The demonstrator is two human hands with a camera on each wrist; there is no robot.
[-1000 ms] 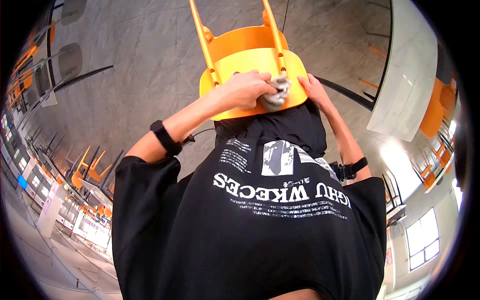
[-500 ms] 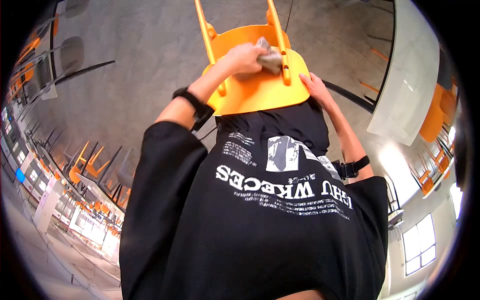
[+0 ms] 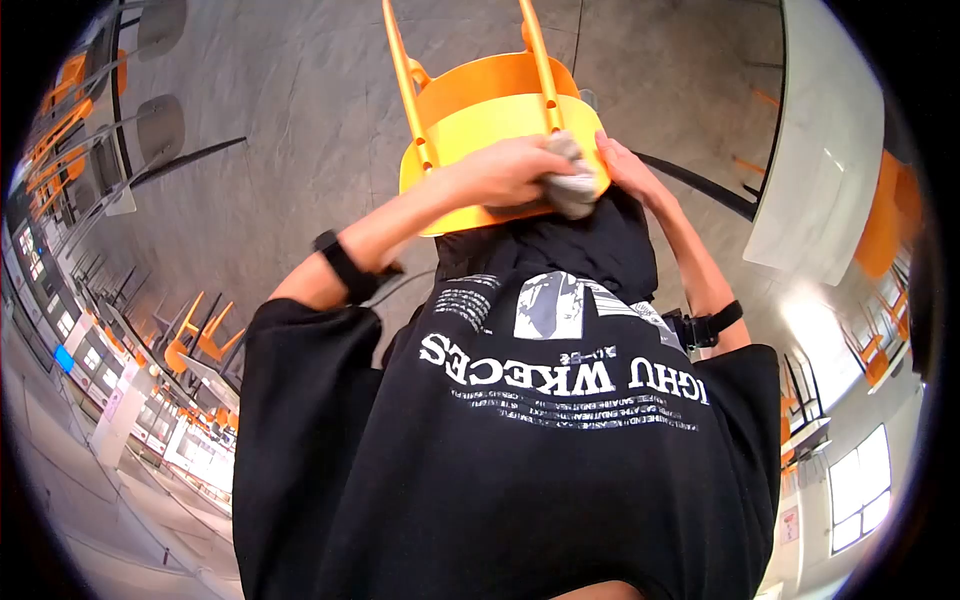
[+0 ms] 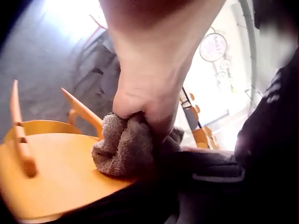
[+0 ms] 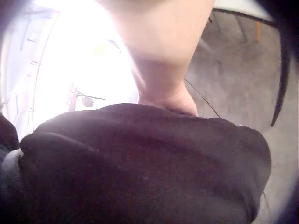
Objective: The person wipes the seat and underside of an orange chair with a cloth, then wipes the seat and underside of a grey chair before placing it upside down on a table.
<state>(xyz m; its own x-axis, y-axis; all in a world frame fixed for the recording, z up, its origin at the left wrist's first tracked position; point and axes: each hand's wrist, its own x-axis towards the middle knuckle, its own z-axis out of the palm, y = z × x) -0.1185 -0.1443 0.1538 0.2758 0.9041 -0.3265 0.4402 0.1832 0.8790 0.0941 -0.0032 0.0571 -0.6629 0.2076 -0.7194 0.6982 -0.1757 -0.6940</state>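
A yellow-orange chair [image 3: 470,140] lies across the person's lap, its legs reaching away from the body. My left hand [image 3: 512,172] grips a bunched grey-brown cloth [image 3: 573,188] against the broad yellow panel, close to its near right corner. In the left wrist view the fluffy cloth [image 4: 122,149] bulges out below the hand, resting on the panel. At the panel's right edge, my right hand [image 3: 628,172] holds the rim. Dark trousers [image 5: 149,158] hide most of that hand in the right wrist view.
A white table [image 3: 815,150] stands to the right, with an orange chair [image 3: 885,215] beyond it. More chairs and tables line the left side. Grey floor [image 3: 290,110] stretches ahead of the chair.
My left hand swept the cloth up to the far part of the panel, then back down to the near right corner. The right hand stays at the edge.
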